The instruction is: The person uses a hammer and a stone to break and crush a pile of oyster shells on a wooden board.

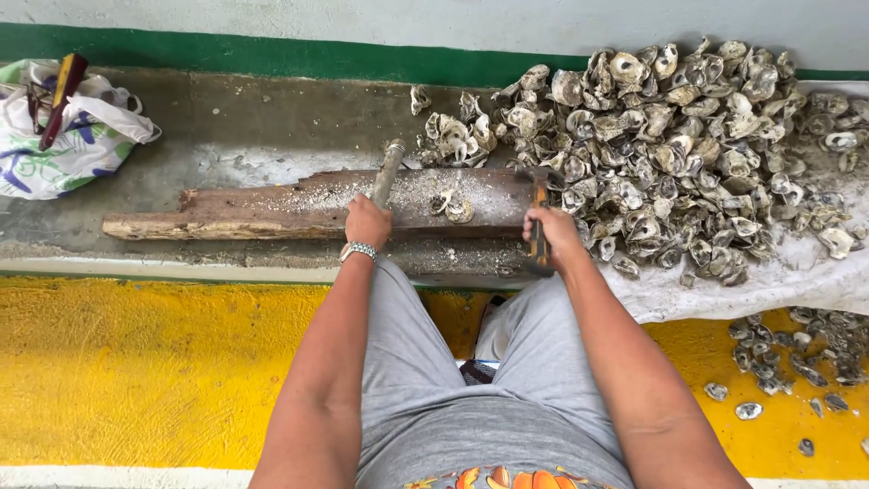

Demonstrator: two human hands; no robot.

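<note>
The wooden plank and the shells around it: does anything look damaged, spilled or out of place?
Yes. The wooden plank is worn and broken at its left end, with white grit scattered on top. Loose oyster shells lie on the yellow floor, off the white sheet.

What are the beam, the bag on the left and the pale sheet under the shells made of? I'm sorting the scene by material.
Beam: weathered wood, to judge by its rough brown grain and split end, dusted with white grit. Bag: thin, crinkled printed plastic, it seems. Sheet: a pale, wrinkled sheet, cloth or plastic; I cannot tell which. Shells: chalky grey-white, rough oyster-like shell.
</note>
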